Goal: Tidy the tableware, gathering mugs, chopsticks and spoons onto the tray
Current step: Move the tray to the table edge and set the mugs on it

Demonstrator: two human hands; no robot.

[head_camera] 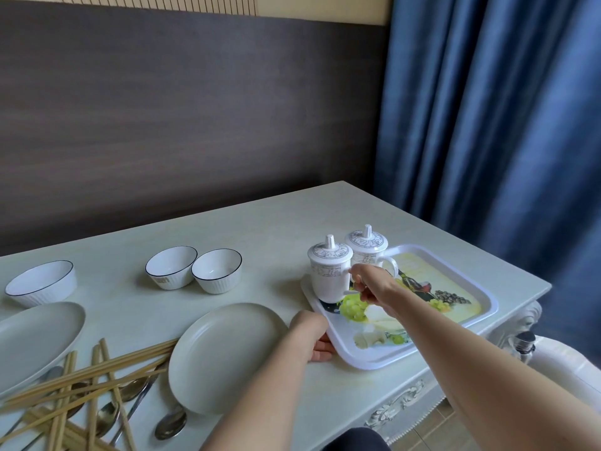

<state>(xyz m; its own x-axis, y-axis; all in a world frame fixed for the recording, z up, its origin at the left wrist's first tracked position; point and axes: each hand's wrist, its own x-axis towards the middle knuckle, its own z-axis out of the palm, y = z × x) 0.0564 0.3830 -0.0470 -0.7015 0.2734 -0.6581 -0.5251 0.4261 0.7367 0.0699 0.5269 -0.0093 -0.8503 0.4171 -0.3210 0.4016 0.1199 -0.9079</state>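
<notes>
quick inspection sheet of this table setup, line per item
surface: pale table, carved front edge.
job's things: two lidded mugs on the tray; chopsticks and spoons piled on the table, off the tray.
clutter: three bowls and two plates.
grippers: right hand holds the near mug's handle; left hand grips the tray's near edge.
cables: nothing seen.
surroundings: blue curtain, dark wall panel.

white plastic rectangular tray [480, 315] printed with green grapes and a dark bottle; two white lidded ceramic mugs [328, 278] with grey scrollwork bands; white ribbed bowls [217, 271] rimmed in black; pale grey-green counter [266, 229]; blue curtain [507, 109].
</notes>
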